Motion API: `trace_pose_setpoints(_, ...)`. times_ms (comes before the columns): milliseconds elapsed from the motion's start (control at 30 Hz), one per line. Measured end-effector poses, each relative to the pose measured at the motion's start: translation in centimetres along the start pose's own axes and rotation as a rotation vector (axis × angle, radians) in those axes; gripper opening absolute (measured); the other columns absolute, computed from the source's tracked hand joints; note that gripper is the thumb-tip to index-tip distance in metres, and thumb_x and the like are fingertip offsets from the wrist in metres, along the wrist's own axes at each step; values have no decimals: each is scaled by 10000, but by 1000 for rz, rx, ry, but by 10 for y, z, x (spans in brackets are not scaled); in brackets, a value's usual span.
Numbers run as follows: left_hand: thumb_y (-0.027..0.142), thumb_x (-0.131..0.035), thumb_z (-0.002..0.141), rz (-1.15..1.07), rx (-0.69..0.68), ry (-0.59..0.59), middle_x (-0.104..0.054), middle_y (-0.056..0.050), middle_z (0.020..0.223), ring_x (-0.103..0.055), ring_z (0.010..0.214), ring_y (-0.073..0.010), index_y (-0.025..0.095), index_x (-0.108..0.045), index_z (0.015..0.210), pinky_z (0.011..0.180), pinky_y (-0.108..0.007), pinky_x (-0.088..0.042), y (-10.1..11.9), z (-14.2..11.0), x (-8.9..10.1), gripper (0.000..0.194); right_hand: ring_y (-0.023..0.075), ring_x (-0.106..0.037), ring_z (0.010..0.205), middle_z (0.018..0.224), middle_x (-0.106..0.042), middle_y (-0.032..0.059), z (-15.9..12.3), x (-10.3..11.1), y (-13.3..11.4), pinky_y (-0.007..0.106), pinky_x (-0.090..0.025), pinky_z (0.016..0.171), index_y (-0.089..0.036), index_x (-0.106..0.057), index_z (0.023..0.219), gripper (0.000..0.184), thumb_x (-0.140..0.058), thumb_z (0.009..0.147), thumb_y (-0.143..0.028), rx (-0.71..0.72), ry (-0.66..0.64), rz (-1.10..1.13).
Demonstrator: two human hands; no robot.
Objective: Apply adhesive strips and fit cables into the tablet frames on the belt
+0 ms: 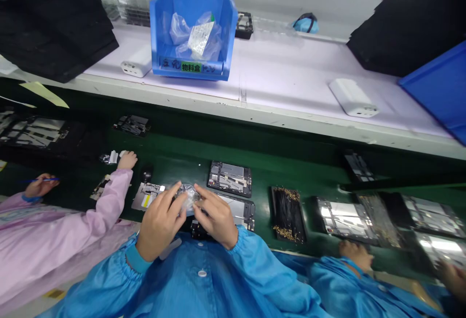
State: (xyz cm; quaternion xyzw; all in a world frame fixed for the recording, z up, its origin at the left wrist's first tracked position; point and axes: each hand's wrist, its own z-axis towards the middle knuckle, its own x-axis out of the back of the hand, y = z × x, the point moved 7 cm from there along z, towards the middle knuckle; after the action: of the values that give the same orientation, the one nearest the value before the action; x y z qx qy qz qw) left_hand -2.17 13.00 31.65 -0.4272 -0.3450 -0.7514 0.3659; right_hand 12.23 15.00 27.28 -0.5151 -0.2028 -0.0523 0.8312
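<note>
Between my left hand [158,223] and my right hand [217,215] is a small, crumpled piece of clear plastic [189,197], perhaps a bag. The fingertips of both hands pinch it from either side, and its contents are too blurred to name. Just beyond my right hand lies an opened tablet [230,178] with its inside parts showing. A second opened tablet [243,211] lies partly behind that hand. Left of my left hand is a silvery plate with a yellow strip [146,197].
On the green bench, a tray of black cables with gold ends [289,215] sits to the right. A co-worker in a pink sleeve [112,196] reaches in at left; another's hand [355,256] is at right. A blue bin [192,71] stands on the white shelf [284,85].
</note>
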Motion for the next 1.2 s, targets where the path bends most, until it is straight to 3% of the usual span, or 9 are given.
trace_pose_setpoints(67, 194, -572, 962, -72, 47, 17, -653, -115, 1353, -658, 1135, -284, 218, -624, 1325, 981, -467, -558, -8, 1, 0, 368, 269, -640, 1266, 1376, -654, 111, 0, -1, 11, 480, -554, 1058, -257, -698, 1077, 153, -671, 926, -256, -93, -3, 170)
trace_pose_setpoints(167, 130, -572, 954, -169, 94, 117, -699, -61, 1292, -651, 1171, -257, 265, -639, 1327, 1042, -446, -531, -33, -1, 9, 403, 259, -610, 1304, 1515, -518, 126, -5, -11, 36, 433, -578, 1016, -281, -573, 1325, 510, -759, 866, -399, -266, -65, 474)
trace_pose_setpoints(267, 98, -539, 960, -159, 174, 268, -712, -61, 1261, -629, 1225, -252, 256, -656, 1305, 1100, -468, -488, -68, -7, 35, 397, 258, -570, 1341, 1598, -392, 134, -8, -22, 59, 446, -548, 1046, -301, -535, 1377, 550, -734, 885, -445, -355, -102, 491)
trace_pose_setpoints(533, 162, -522, 984, -136, 363, 394, -726, -44, 1230, -659, 1207, -232, 230, -719, 1171, 1111, -458, -503, -110, -16, 100, 280, 338, -293, 1529, 1656, -299, 124, 12, -76, 32, 607, -281, 1223, -331, -335, 1566, 808, -742, 879, -462, -98, -284, 221)
trace_pose_setpoints(633, 158, -506, 995, -126, 378, 371, -719, -51, 1237, -649, 1224, -220, 216, -701, 1169, 1111, -443, -505, -106, -18, 96, 268, 408, -146, 1558, 1701, -129, 136, 29, -94, 13, 681, -169, 1226, -329, -128, 1624, 1152, -843, 745, -539, 2, -257, 96)
trace_pose_setpoints(700, 159, -479, 1007, -108, 366, 338, -715, -60, 1232, -650, 1223, -215, 208, -684, 1171, 1091, -429, -522, -103, -20, 88, 266, 433, -224, 1529, 1672, -199, 191, 44, -110, 6, 691, -186, 1212, -283, -50, 1631, 1244, -864, 719, -512, 68, -280, 18)
trace_pose_setpoints(867, 168, -555, 983, 43, 208, 188, -683, -100, 1308, -658, 1209, -230, 204, -622, 1299, 1064, -385, -532, -110, -28, 89, 324, 364, -568, 1249, 1398, -546, 224, 80, -143, 6, 498, -489, 1046, -150, -188, 1605, 1074, -816, 749, -309, 200, -433, -30)
trace_pose_setpoints(1033, 165, -576, 972, 149, -17, -92, -755, -74, 1164, -736, 1029, -206, 222, -706, 1193, 923, -285, -587, -115, -42, 113, 263, 368, -582, 1164, 1336, -582, 188, 96, -143, -9, 500, -481, 993, -182, -338, 1569, 955, -813, 747, -283, 335, -561, -48)
trace_pose_setpoints(1200, 173, -561, 979, 144, -54, -128, -772, -78, 1028, -747, 954, -194, 187, -691, 1161, 886, -277, -599, -91, -54, 128, 224, 330, -600, 1045, 1254, -609, 159, 92, -123, -37, 438, -490, 893, -214, -343, 1574, 990, -815, 705, -224, 452, -724, -151)
